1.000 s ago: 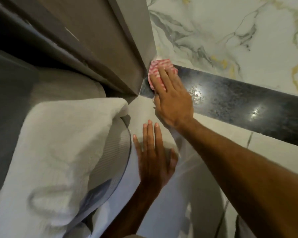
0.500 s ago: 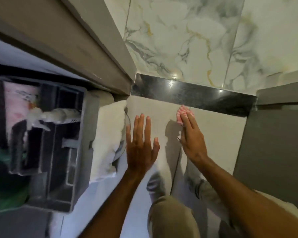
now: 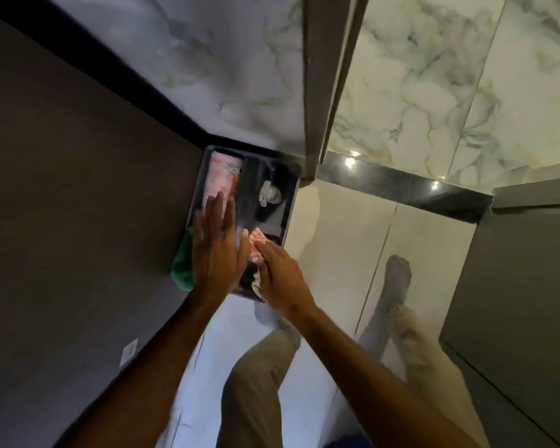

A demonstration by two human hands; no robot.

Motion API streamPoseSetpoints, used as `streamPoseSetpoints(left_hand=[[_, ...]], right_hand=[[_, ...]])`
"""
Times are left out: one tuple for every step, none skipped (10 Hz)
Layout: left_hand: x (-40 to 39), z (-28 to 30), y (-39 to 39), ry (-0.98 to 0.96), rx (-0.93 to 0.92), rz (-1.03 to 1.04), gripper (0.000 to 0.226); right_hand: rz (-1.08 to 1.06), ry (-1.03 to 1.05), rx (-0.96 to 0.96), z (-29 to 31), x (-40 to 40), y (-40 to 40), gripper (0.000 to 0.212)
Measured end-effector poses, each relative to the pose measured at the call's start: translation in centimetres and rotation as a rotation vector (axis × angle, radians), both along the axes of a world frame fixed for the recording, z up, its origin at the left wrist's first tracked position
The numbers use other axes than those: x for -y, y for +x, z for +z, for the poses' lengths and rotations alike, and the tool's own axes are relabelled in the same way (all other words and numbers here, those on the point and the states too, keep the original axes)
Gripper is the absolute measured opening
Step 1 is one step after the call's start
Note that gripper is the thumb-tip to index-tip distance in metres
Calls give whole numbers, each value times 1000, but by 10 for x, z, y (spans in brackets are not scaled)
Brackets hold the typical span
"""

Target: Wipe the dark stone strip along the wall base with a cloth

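The dark stone strip (image 3: 401, 189) runs along the foot of the marble wall, upper right, shiny with light spots. Both hands are well left of it, over a dark caddy (image 3: 291, 202) on the floor. My right hand (image 3: 282, 279) holds the pink-and-white cloth (image 3: 256, 245) under its fingers, above the caddy's near end. My left hand (image 3: 219, 250) hovers flat with its fingers apart over the caddy's left side and holds nothing.
The caddy holds a pink roll (image 3: 220, 176) and a white bottle top (image 3: 270, 192); a green cloth (image 3: 181, 270) hangs at its left edge. A door frame (image 3: 324, 92) rises behind it. A grey cabinet (image 3: 514, 286) stands at right. My socked foot (image 3: 398, 276) is on the pale tiles.
My right hand has lifted the cloth off the stone strip and carried it left to the caddy. My left hand moved left too. The view rose and pulled back.
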State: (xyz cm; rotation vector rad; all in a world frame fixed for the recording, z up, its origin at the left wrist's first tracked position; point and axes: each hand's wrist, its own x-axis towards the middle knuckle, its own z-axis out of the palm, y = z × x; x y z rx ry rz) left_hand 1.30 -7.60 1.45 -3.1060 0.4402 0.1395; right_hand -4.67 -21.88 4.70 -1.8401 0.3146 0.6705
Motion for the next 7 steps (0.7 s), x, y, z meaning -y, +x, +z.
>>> streamPoseSetpoints(left_hand=[[-17, -18, 17, 5, 57, 63, 61], [-32, -52, 28, -28, -115, -142, 77], [-36, -112, 38, 6, -105, -214, 85], [-42, -155, 33, 10, -15, -222, 81], [-46, -186, 27, 32, 102, -194, 78], [-45, -172, 29, -6, 16, -201, 81], [-49, -118, 9, -143, 11, -89, 82]], right_hand=[[-42, -41, -122, -31, -55, 11, 38], [-228, -178, -213, -87, -93, 18, 38], [-199, -414, -77, -162, -107, 16, 64], [-52, -540, -22, -208, -121, 4, 73], [179, -518, -69, -229, -139, -28, 78], [136, -397, -61, -206, -132, -36, 82], [162, -272, -55, -120, -104, -63, 67]])
